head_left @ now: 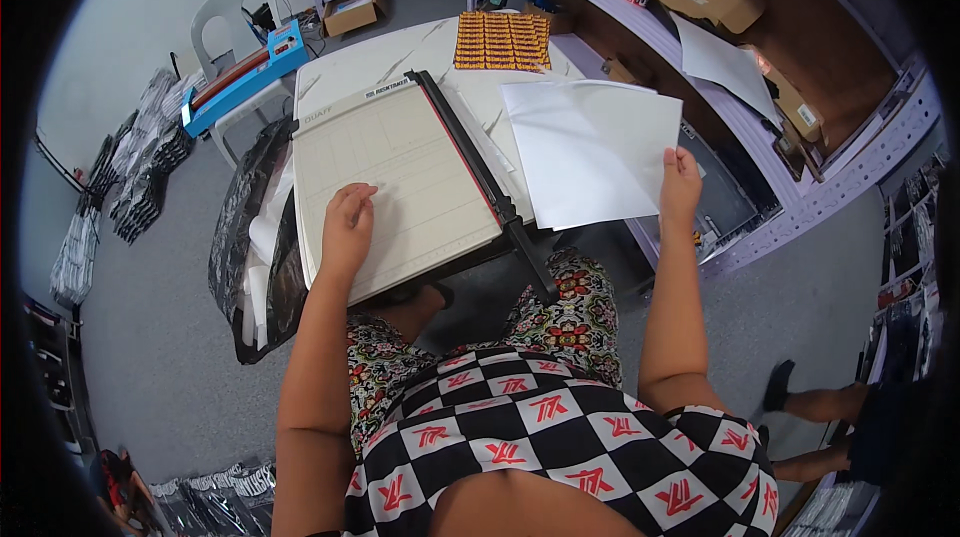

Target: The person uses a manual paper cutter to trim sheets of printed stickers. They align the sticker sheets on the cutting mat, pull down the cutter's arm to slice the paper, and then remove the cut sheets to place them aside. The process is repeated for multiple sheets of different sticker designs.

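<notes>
The right hand [680, 182] grips the right margin of the white sheets [595, 152], which overhang the counter's [340, 72] right edge. The left hand [350, 222], loosely curled with nothing visible in it, is over the paper cutter [400, 162] at the near edge.

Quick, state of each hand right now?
Left hand: partly open, fingers loosely curled over the cutter, nothing visible in it.
Right hand: closed, holding paper.

A blue machine [243, 89] stands left of a cardboard box [354, 15]; purple shelving [822, 203] rises at right.
</notes>
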`<state>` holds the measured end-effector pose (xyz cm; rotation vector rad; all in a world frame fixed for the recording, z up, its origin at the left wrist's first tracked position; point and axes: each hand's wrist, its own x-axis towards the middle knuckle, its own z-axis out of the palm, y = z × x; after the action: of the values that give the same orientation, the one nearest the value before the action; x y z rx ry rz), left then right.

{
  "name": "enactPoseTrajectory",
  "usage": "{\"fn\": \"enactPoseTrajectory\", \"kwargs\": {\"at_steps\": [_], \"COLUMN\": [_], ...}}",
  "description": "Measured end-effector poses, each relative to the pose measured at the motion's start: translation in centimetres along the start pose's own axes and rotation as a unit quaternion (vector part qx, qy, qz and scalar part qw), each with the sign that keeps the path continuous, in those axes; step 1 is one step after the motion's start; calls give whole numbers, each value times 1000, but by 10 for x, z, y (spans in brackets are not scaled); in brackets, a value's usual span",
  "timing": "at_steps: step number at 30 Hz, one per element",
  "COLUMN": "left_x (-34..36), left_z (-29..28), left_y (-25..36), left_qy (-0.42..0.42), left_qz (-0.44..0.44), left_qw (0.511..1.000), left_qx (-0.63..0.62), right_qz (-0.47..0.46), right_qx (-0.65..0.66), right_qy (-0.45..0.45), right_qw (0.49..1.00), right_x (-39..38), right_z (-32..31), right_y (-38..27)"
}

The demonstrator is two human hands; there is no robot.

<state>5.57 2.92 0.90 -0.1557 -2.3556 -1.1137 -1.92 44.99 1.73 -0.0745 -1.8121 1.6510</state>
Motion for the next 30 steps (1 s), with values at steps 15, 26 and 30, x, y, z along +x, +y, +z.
{"fn": "enactPoseTrajectory", "kwargs": {"at_steps": [15,26,30], "left_x": [43,69,83], "left_z": [62,129,150], "left_y": [84,92,96], "left_qy": [-51,-272,-287], "left_qz": [168,130,93], "left_qw": [984,936,927], "left_qx": [-17,184,224], "right_qz": [-354,-77,18], "right_qx": [-263,-74,29], "right_qy": [-234,-90,-66], "right_qw": [866,990,997], "right_x": [-21,-24,-26], "right_z": [35,20,7], "right_y": [-62,-18,-8]}}
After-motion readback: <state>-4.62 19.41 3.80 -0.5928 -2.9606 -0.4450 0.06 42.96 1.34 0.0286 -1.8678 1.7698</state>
